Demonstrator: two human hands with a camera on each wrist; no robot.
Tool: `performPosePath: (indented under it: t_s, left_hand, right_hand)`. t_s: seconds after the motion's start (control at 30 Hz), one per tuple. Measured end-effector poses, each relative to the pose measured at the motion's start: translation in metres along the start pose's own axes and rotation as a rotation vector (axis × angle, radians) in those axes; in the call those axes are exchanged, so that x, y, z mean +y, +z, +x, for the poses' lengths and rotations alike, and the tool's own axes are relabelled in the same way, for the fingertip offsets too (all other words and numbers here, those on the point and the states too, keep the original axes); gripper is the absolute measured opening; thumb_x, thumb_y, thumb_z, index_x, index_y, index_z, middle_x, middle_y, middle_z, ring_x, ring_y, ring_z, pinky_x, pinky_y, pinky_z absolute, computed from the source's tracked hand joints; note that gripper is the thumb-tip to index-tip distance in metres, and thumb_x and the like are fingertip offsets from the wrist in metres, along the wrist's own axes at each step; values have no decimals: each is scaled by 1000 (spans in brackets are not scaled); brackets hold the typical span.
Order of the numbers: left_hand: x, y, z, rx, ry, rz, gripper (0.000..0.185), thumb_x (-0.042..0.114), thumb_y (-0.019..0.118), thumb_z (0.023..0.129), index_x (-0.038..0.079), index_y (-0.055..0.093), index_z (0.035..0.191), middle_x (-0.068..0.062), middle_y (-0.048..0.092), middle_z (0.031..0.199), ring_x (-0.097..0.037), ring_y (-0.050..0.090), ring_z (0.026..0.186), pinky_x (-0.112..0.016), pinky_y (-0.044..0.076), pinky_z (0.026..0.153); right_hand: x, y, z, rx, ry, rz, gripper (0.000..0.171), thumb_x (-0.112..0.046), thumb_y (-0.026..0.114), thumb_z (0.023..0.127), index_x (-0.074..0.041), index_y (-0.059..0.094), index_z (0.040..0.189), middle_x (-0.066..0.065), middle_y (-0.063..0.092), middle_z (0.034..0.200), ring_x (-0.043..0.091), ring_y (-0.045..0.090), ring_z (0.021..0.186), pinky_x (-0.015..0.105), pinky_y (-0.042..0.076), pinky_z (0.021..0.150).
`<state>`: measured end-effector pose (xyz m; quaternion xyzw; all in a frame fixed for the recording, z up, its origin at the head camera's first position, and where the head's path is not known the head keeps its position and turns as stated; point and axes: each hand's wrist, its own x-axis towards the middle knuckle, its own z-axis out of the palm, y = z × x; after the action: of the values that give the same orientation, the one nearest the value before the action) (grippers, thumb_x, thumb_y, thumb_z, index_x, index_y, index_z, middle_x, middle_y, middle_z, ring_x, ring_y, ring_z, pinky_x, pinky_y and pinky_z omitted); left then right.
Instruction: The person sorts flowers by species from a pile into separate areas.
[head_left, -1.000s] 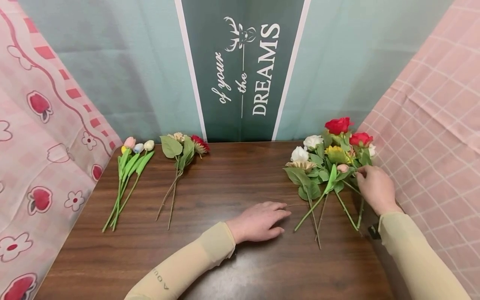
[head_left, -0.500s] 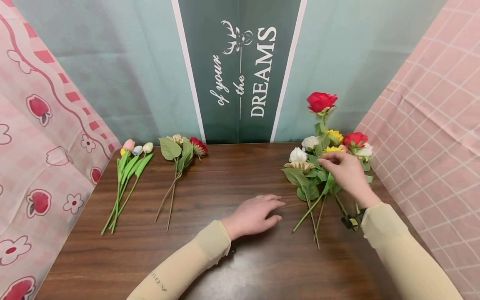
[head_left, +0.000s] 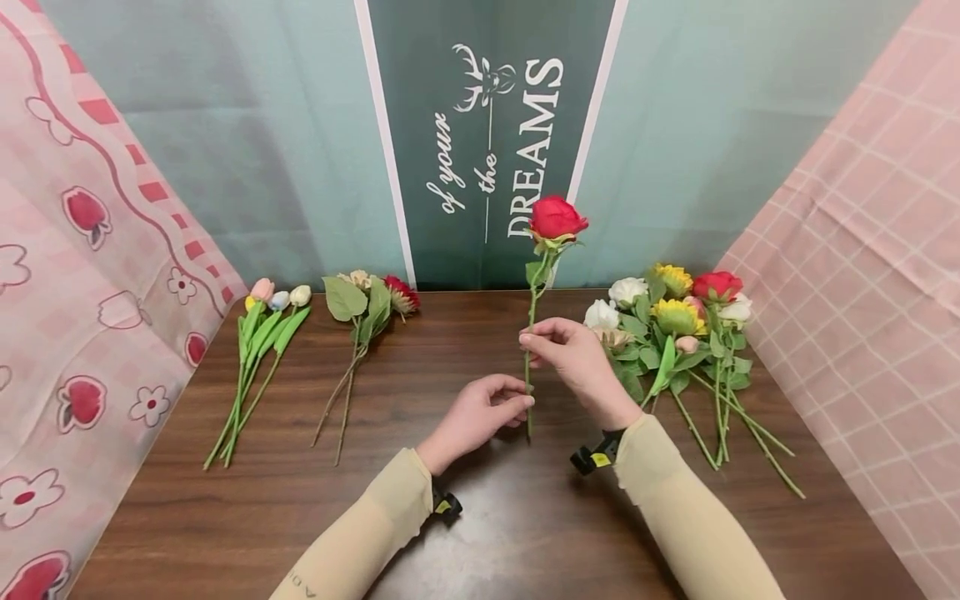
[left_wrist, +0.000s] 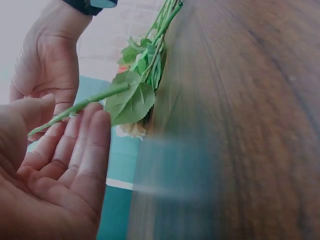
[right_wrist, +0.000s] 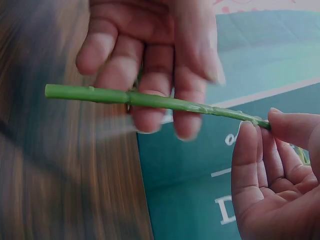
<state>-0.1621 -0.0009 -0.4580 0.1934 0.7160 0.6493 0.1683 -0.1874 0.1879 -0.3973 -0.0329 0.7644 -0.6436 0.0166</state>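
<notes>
My right hand (head_left: 573, 358) pinches the green stem (right_wrist: 165, 102) of a red rose (head_left: 557, 218) between thumb and fingers, holding it upright over the middle of the table. Lower down the same stem is my left hand (head_left: 480, 412). Its fingers are nearly straight behind the stem in the right wrist view, and its thumb stands apart from them. Whether the left fingers touch the stem I cannot tell. The cut lower end of the stem shows below the left hand.
Mixed flowers lie at the right: white roses (head_left: 627, 292), sunflowers (head_left: 677, 317) and another red rose (head_left: 717, 286). Several tulips (head_left: 258, 333) lie at the far left. Beside them is a small bunch with a dark red flower (head_left: 401, 294) on the brown table (head_left: 465, 333).
My right hand has lifted the red rose out of the right-hand pile and brought it left to the middle. The left hand has risen from the table to the stem.
</notes>
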Motion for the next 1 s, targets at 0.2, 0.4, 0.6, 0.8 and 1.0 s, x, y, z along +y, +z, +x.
performPosePath:
  t_s: [0.2, 0.4, 0.6, 0.8, 1.0]
  left_hand:
    - [-3, -3, -1, 38, 8, -46, 16, 11, 69, 99, -3, 69, 106, -14, 73, 97, -18, 71, 79, -34, 62, 73]
    - [-4, -5, -4, 23, -27, 0, 10, 11, 67, 100, 2, 70, 104, -13, 73, 94, -17, 71, 76, -36, 62, 73]
    - [-5, -3, -5, -18, -51, -40, 8, 7, 65, 100, 0, 69, 104, -23, 72, 97, -18, 71, 75, -34, 62, 71]
    - [-7, -3, -5, -37, -62, -58, 12, 6, 66, 100, -4, 67, 106, -26, 71, 98, -18, 70, 75, -37, 62, 74]
    - [-2, -8, -5, -31, -54, 88, 14, 13, 68, 100, 1, 70, 106, -10, 73, 89, -17, 70, 74, -37, 61, 72]
  right_hand:
    - [5, 16, 0, 20, -24, 72, 30, -22, 78, 94, 2, 73, 110, 13, 75, 106, 18, 68, 77, 40, 60, 77]
    - [7, 13, 3, 54, -41, 135, 35, -21, 75, 96, 5, 70, 119, 9, 75, 106, 16, 70, 75, 39, 61, 78]
    - [9, 8, 5, 47, -16, 171, 38, -15, 74, 96, 11, 65, 122, 8, 75, 95, 17, 72, 73, 36, 62, 74]
    - [10, 9, 6, 50, 20, 158, 32, -12, 74, 95, 10, 66, 118, 5, 75, 93, 19, 72, 72, 37, 63, 73]
    - [13, 7, 9, 55, 29, 149, 37, -13, 73, 96, 13, 63, 120, 8, 75, 94, 28, 73, 78, 38, 63, 73]
